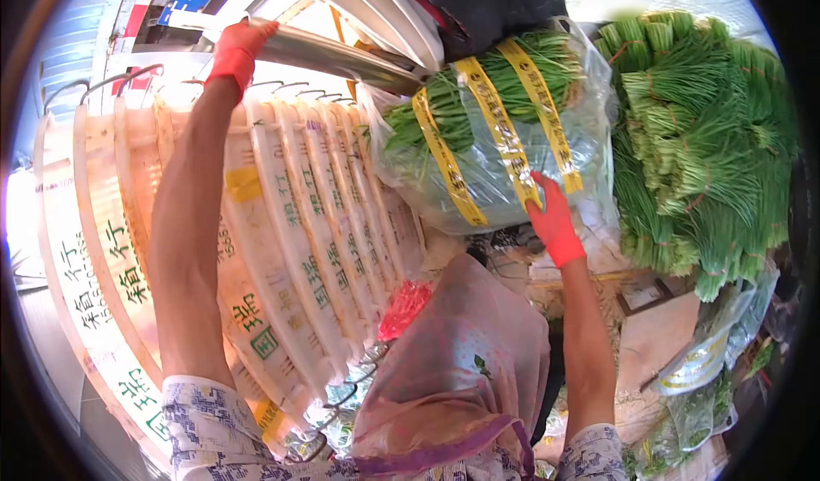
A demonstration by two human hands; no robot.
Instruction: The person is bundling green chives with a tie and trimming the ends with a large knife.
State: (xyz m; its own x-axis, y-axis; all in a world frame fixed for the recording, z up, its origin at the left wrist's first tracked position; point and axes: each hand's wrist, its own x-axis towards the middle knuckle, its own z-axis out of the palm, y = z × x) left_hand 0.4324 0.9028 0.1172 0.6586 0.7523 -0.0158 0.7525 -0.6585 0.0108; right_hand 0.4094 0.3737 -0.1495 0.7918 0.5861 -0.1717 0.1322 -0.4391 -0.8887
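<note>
Both hands wear red gloves. My left hand (242,47) is closed on the upper end of a long metal bar (329,54), above the stacked white crates. My right hand (553,216) touches the lower front of a clear plastic-wrapped bundle (504,152) of green stalks, its thumb and fingers apart beside the middle yellow tape. Three yellow printed tapes run across the bundle. The bundle's wrapping is loose at its right side. A pinkish apron (453,353) covers my front.
White crates (290,182) with green lettering stand in a row at the left. A tall pile of tied green stalks (692,139) is at the right. A dark padded item (487,2) lies behind the bundle. Cardboard (658,336) and plastic bags (713,353) are at the lower right.
</note>
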